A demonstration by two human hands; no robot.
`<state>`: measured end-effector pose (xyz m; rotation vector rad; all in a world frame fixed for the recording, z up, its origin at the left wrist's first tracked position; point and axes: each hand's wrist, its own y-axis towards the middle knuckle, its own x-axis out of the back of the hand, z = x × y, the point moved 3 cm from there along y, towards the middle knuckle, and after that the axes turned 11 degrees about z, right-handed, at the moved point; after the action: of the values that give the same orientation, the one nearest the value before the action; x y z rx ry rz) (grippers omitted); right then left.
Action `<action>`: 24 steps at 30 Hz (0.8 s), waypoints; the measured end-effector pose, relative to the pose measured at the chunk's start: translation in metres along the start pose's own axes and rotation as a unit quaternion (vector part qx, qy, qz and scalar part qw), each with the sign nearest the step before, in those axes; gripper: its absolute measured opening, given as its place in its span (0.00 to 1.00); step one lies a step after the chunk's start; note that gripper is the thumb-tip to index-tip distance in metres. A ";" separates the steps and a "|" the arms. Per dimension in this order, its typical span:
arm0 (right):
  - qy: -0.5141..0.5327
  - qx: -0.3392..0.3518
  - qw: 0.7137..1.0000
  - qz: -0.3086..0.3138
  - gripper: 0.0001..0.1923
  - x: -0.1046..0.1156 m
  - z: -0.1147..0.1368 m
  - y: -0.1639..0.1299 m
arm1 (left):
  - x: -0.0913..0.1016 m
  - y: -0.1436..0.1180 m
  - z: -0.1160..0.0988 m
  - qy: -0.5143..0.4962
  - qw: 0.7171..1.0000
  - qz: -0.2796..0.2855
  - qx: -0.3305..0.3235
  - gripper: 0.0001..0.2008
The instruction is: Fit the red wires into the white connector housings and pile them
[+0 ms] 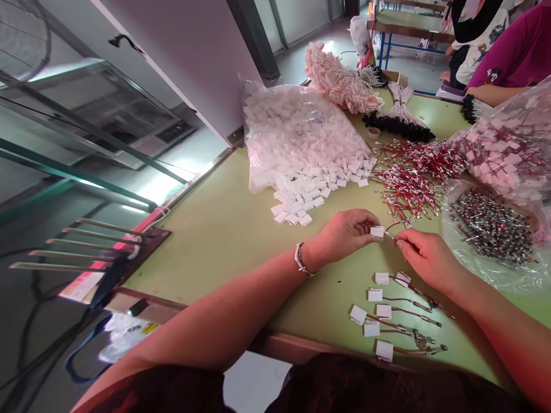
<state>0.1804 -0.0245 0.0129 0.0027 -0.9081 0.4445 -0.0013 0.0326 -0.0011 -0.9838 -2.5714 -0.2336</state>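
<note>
Pinching a small white housing [377, 231], the left hand [344, 234] holds it just above the tabletop [224, 229], fingers clenched on it. Right of it, the right hand [426, 258] grips a red wire [390, 235] whose tip meets the housing: likely the insertion step, calling for fine alignment. Finished pieces [387, 321] lie near the front edge; open room remains leftward.

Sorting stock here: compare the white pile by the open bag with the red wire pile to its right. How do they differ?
The white pile is blocky plastic housings spilling from a clear bag; the red wire pile is thin tangled leads with metal ends, lying loose. White looks larger. Both lie on the green table, beyond the left hand and right hand.
</note>
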 end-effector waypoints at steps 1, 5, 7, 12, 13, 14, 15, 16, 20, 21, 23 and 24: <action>0.021 -0.003 1.000 0.008 0.11 0.000 0.000 0.000 | 0.000 0.000 -0.001 0.004 1.000 -0.002 -0.002 0.08; 0.107 -0.019 0.993 0.042 0.11 0.001 0.003 0.000 | 0.001 0.000 -0.003 0.021 1.000 0.003 -0.012 0.07; 0.147 -0.031 0.986 0.070 0.11 0.000 0.004 0.001 | 0.001 -0.001 -0.004 0.026 0.999 0.007 -0.019 0.07; 0.228 -0.081 0.961 0.136 0.11 -0.007 -0.003 0.002 | -0.002 -0.001 -0.005 0.018 0.998 0.044 -0.040 0.08; 0.234 -0.081 0.958 0.145 0.10 -0.009 -0.004 0.002 | -0.004 -0.001 -0.005 0.011 0.997 0.064 -0.042 0.08; 0.234 -0.080 0.958 0.147 0.10 -0.009 -0.004 0.001 | -0.006 -0.001 -0.004 -0.001 0.996 0.081 -0.040 0.08; 0.228 -0.077 0.960 0.142 0.10 -0.009 -0.003 0.001 | -0.007 -0.001 -0.003 -0.018 0.995 0.092 -0.037 0.08; 0.219 -0.075 0.964 0.131 0.09 -0.007 -0.002 0.001 | -0.008 -0.001 -0.002 -0.038 0.994 0.095 -0.033 0.08; 0.204 -0.074 0.972 0.089 0.09 0.000 0.001 0.001 | -0.008 0.001 0.002 -0.127 0.990 0.060 -0.015 0.10; 0.209 -0.071 0.971 0.090 0.09 0.001 0.002 0.000 | -0.007 0.002 0.002 -0.143 0.988 0.056 -0.011 0.10; 0.213 -0.062 0.971 0.091 0.10 0.003 0.003 -0.001 | -0.006 0.003 0.003 -0.169 0.984 0.055 -0.004 0.10; 0.212 -0.056 0.972 0.087 0.10 0.004 0.003 -0.002 | -0.006 0.003 0.004 -0.180 0.982 0.054 -0.002 0.10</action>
<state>0.1805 -0.0252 0.0181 -0.2693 -0.5109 0.5315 0.0036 0.0324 -0.0070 -1.2627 -2.8236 -0.0315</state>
